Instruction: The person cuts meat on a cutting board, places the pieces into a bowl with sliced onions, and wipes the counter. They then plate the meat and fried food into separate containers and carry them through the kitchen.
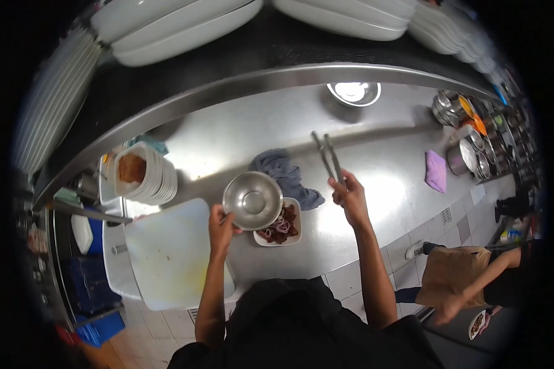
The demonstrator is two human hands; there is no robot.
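My left hand (pixel 222 226) grips the rim of a steel bowl (pixel 253 201), whose inside looks bare. The bowl is partly over a white square dish (pixel 294 237) that holds dark glazed pieces and sliced red onion (pixel 282 227). To the right, my right hand (pixel 349 195) is closed round metal tongs (pixel 327 157), their tips apart with nothing between them and pointing away from me. Behind the dish lies a crumpled grey cloth (pixel 284 176).
White cutting board (pixel 169 255) at left, stacked tubs (pixel 160 178) behind it. Another steel bowl (pixel 354 94) stands under the plate shelf (pixel 277 69). Purple cloth (pixel 436 171) and pots (pixel 461 157) at right. A co-worker (pixel 505 270) in an apron stands at lower right, near a plate of food (pixel 476 325).
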